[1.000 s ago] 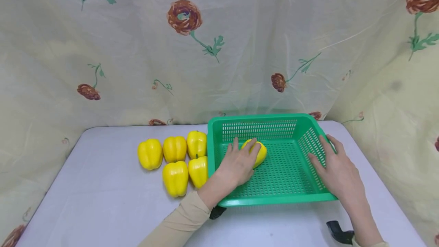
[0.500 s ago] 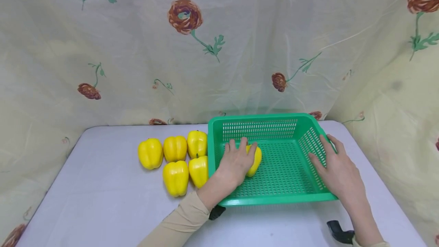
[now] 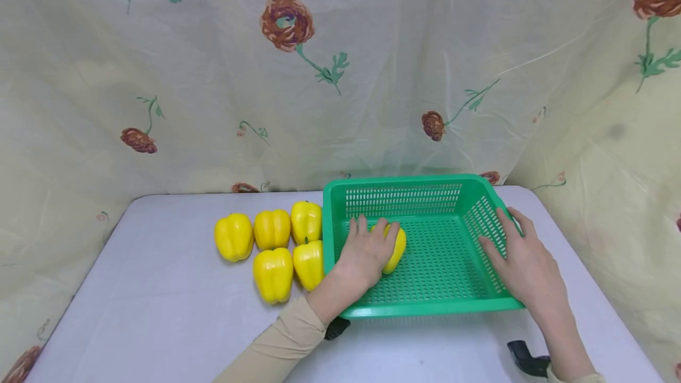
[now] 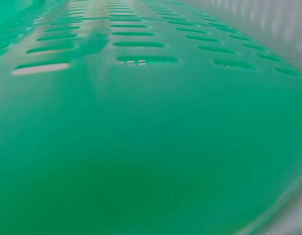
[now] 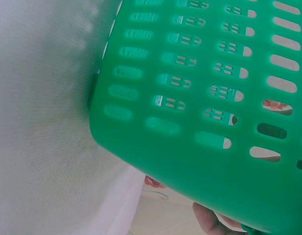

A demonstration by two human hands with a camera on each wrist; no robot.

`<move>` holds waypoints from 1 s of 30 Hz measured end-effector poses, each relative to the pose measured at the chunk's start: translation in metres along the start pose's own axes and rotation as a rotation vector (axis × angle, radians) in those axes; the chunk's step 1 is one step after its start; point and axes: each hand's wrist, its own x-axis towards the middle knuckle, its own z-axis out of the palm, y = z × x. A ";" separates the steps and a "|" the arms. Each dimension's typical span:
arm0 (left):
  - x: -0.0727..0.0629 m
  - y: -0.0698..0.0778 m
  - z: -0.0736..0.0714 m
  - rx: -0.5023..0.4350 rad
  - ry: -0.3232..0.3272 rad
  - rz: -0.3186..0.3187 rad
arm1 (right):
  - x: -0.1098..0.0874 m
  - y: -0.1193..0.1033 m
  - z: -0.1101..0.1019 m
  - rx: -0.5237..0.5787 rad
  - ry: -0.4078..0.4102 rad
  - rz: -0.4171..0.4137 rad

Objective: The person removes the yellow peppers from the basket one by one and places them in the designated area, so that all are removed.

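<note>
A yellow bell pepper [image 3: 396, 250] stands on the floor of the green basket [image 3: 425, 311], left of its middle. My left hand [image 3: 366, 254] reaches over the basket's near left corner and holds this pepper, fingers draped over its left side; the thumb is hidden. My right hand [image 3: 532, 270] holds the basket's right side, its thumb inside the wall and its fingers over the rim. In the right wrist view a fingertip [image 5: 205, 218] shows at the edge of the slotted basket wall [image 5: 155, 156]. The left wrist view is filled by the green wall [image 4: 141, 137].
Several yellow bell peppers [image 3: 272, 275] stand in two rows on the white table [image 3: 159, 300], the nearest ones close against the basket's left wall. A flowered cloth [image 3: 372, 75] hangs behind the table. Black wrist devices [image 3: 527, 360] show below the hands.
The bell pepper in the basket has turned more upright and shifted slightly left, with my left hand on it. Its fingers have spread a little. My right hand and the basket stay put.
</note>
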 end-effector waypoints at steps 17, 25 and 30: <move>-0.014 -0.015 -0.013 -0.016 0.081 -0.004 | -0.001 -0.001 -0.001 -0.006 -0.018 0.006; -0.032 -0.030 -0.025 -0.076 0.195 -0.024 | -0.001 -0.001 -0.001 -0.008 -0.016 0.007; -0.043 -0.038 -0.030 -0.097 0.256 -0.042 | -0.001 -0.001 -0.001 -0.007 -0.020 0.008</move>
